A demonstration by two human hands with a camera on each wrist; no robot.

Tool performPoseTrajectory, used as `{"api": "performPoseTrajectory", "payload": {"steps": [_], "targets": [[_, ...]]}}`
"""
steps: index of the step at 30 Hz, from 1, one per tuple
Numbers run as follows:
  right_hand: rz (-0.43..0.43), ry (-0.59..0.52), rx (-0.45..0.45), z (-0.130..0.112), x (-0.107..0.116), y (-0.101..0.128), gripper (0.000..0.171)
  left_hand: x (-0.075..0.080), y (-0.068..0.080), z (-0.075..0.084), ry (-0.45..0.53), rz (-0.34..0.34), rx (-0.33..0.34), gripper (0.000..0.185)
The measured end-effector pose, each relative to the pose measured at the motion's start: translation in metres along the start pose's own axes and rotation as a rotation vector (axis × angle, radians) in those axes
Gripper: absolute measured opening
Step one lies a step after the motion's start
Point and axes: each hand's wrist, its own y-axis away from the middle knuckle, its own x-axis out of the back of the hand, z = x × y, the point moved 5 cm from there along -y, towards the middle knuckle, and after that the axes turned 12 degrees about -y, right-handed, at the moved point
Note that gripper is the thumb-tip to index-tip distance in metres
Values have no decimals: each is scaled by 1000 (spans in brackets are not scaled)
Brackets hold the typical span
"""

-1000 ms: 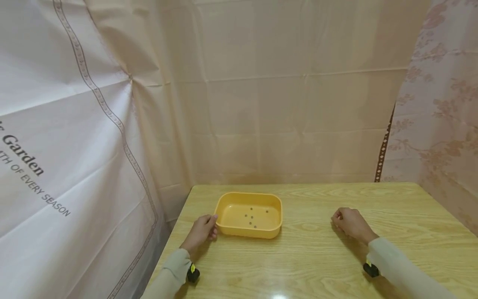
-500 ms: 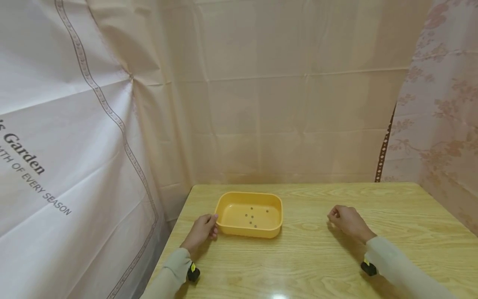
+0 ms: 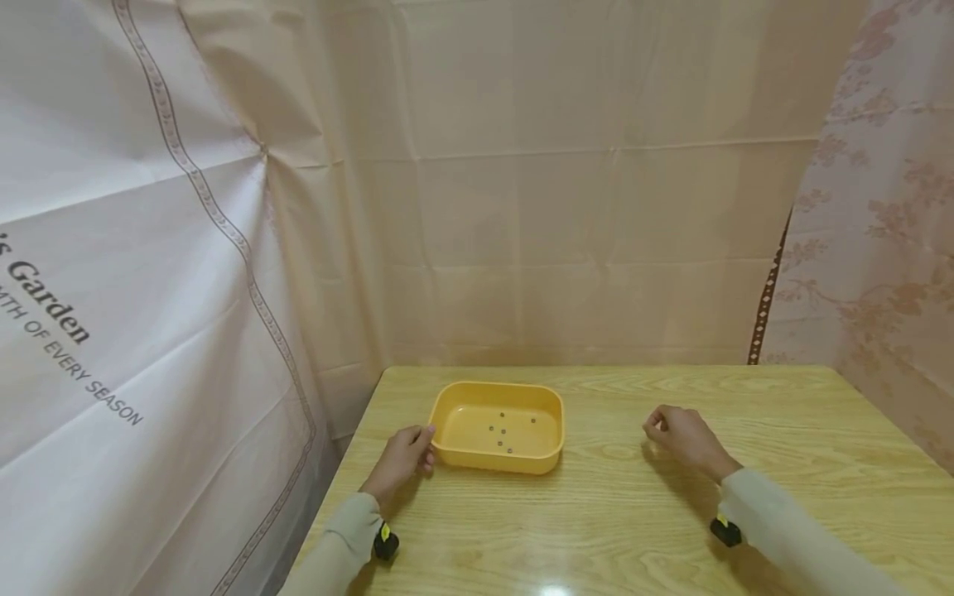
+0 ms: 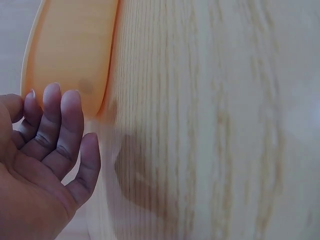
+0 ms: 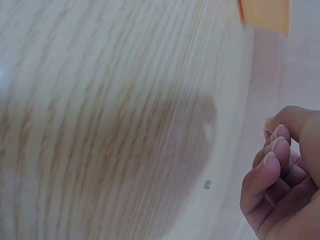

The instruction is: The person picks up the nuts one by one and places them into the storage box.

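A yellow plastic tray [image 3: 462, 432] stands on the table, with several tiny dark ring-like pieces [image 3: 503, 431] scattered over its floor. My left hand [image 3: 402, 459] pinches the tray's left rim between thumb and index finger; its other fingers are half bent beside the wall in the left wrist view. My right hand [image 3: 687, 439] is over the table, right of the tray. Its fingers are curled and thumb and index tips come close together; I cannot tell whether something tiny is between them. The right wrist view shows a small metal piece [image 5: 208, 184], like a nut, near that hand.
The pale wood-grain table [image 3: 596, 513] ends at a back edge against a beige cloth [image 3: 559, 248]. Printed white cloth [image 3: 149, 290] hangs on the left and floral cloth [image 3: 879, 248] on the right.
My right hand has moved slowly left and slightly away from me, nearer the tray. My left hand keeps its pinch on the rim, and the tray and the pieces in it stay put.
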Motion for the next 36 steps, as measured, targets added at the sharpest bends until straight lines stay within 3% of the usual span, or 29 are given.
{"api": "performPoseTrajectory", "payload": {"steps": [36], "targets": [[-22, -42, 89, -48, -21, -21, 10, 0, -1, -4, 18, -22, -7, 40]]}}
